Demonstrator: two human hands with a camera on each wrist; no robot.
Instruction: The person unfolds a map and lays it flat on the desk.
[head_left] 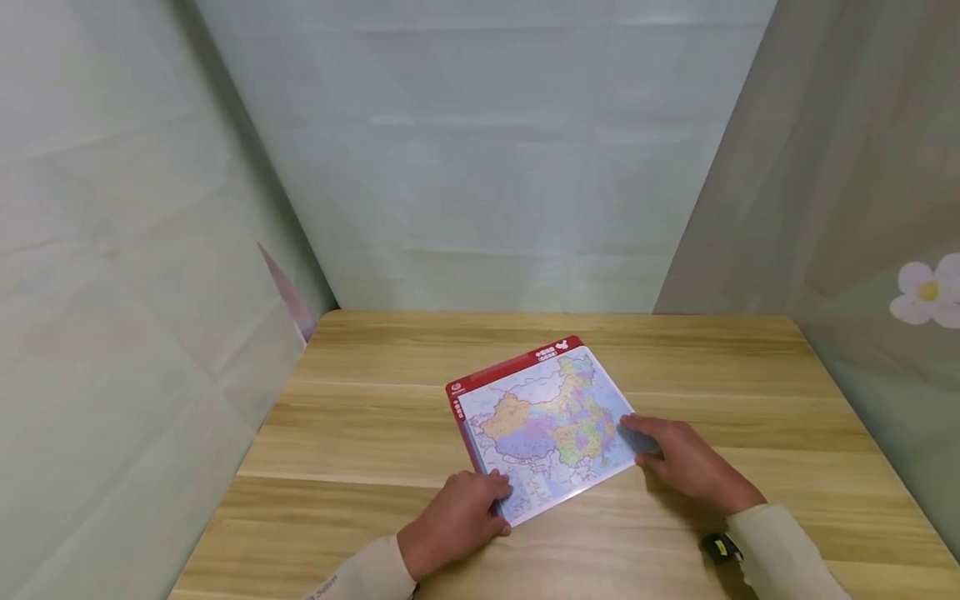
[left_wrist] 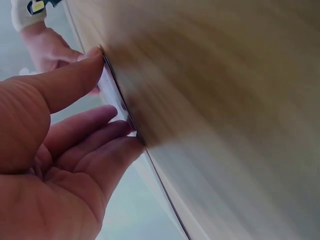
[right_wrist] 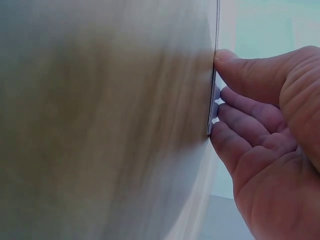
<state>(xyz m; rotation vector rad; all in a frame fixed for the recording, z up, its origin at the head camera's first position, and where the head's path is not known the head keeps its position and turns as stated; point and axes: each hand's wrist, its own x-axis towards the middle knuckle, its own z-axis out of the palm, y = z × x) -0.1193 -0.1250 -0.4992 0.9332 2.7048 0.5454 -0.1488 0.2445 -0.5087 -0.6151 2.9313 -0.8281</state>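
A thin map board [head_left: 540, 417] with a red border along its top and a colourful printed map of China lies tilted over the wooden table in the head view. My left hand [head_left: 461, 517] holds its lower left corner, with fingers on the printed face and the thumb at the corner's edge. At the lower right corner, my right hand [head_left: 686, 462] grips the board the same way. Both wrist views show the board edge-on, as a thin dark-lined edge [right_wrist: 213, 100] between thumb and fingers. Whether the board rests fully on the table cannot be told.
The wooden tabletop [head_left: 360, 433] spreads around the board on all sides. Pale cloth [head_left: 480, 167] hangs behind the table and at both sides, with a white flower print [head_left: 930, 292] on the right. A black wrist device [head_left: 722, 548] sits by the right sleeve.
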